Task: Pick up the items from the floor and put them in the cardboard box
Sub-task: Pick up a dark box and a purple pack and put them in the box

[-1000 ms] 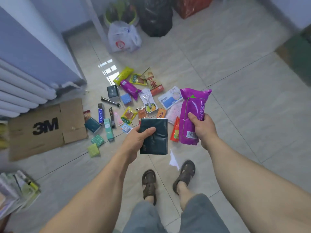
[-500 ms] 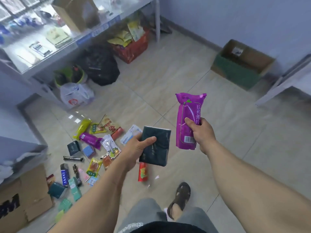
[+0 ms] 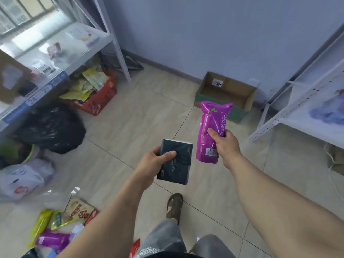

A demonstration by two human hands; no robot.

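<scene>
My left hand grips a dark green tissue pack at chest height. My right hand grips a tall purple snack bag, held upright. The open cardboard box with green sides stands on the floor against the far wall, just beyond the purple bag; it looks empty inside. Several packets stay on the floor at the lower left, among them a yellow-green packet, a tan snack bag and a purple packet.
A metal shelf rack runs along the left, with a red box of packets, a black bin bag and a white plastic bag under it. A white rack stands right. My sandalled foot is below.
My view has swung up and to the right, away from the pile of items. The cardboard box has come nearer the centre. Both hands keep hold of their packs.
</scene>
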